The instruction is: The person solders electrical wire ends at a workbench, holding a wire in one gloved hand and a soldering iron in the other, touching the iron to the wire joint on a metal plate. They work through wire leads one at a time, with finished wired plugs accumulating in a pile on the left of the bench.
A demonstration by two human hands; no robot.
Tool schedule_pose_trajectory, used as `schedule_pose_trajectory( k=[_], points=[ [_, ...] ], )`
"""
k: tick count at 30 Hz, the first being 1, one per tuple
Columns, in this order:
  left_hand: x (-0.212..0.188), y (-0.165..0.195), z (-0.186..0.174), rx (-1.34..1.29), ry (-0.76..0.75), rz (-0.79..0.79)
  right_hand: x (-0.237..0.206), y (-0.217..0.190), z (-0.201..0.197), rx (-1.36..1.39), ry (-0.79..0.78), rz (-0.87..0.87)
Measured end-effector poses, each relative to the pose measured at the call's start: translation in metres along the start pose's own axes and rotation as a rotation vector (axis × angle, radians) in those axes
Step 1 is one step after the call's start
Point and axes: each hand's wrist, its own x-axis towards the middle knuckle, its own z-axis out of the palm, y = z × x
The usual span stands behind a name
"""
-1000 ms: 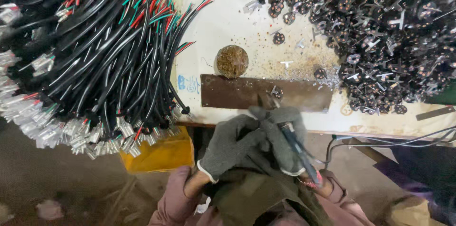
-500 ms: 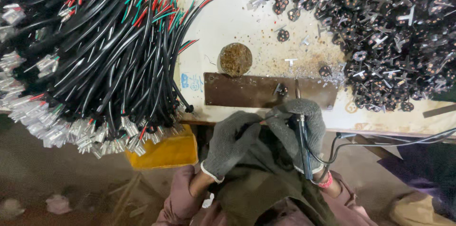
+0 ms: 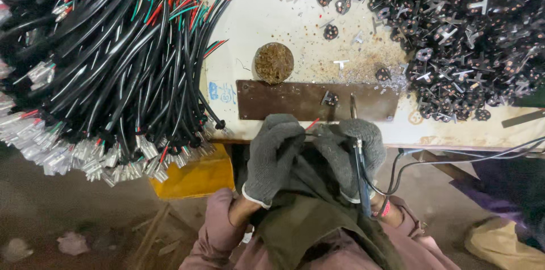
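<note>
Taking the brown metal plate on the table as the landmark, both gloved hands meet just in front of its near edge. The left hand has its fingers curled shut around a thin wire whose red tip pokes out toward the plate; the right hand has its fingers wrapped closed on a dark pen-like tool, likely a soldering iron, whose tip rests on the plate beside a small black connector part. The step in hand looks like joining the wire end to that part. The next move seems to call for steadying the red tip against the part while the hot tip touches both, with care not to slip. Behind the plate sits a round brown pad; to its left lies a big bundle of black, red and green cables; to its right a heap of dark connector parts.
</note>
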Motion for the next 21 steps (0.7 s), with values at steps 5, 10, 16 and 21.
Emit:
schedule_pose_trajectory(
  k=[5,10,16,21],
  points=[
    [0.0,-0.007,-0.004,0.02,-0.099,-0.003,0.001,0.002,-0.006,-0.112,-0.138,-0.1],
    [-0.012,-0.014,0.001,-0.234,-0.068,-0.355,-0.005,0.016,-0.002,-0.196,-0.074,0.116],
    [-0.026,-0.02,0.013,0.534,-0.214,0.177,-0.016,0.025,-0.001,-0.133,-0.009,-0.042],
    [-0.022,-0.016,0.013,0.203,-0.002,-0.004,-0.012,0.03,-0.01,0.034,-0.15,-0.062]
  ],
)
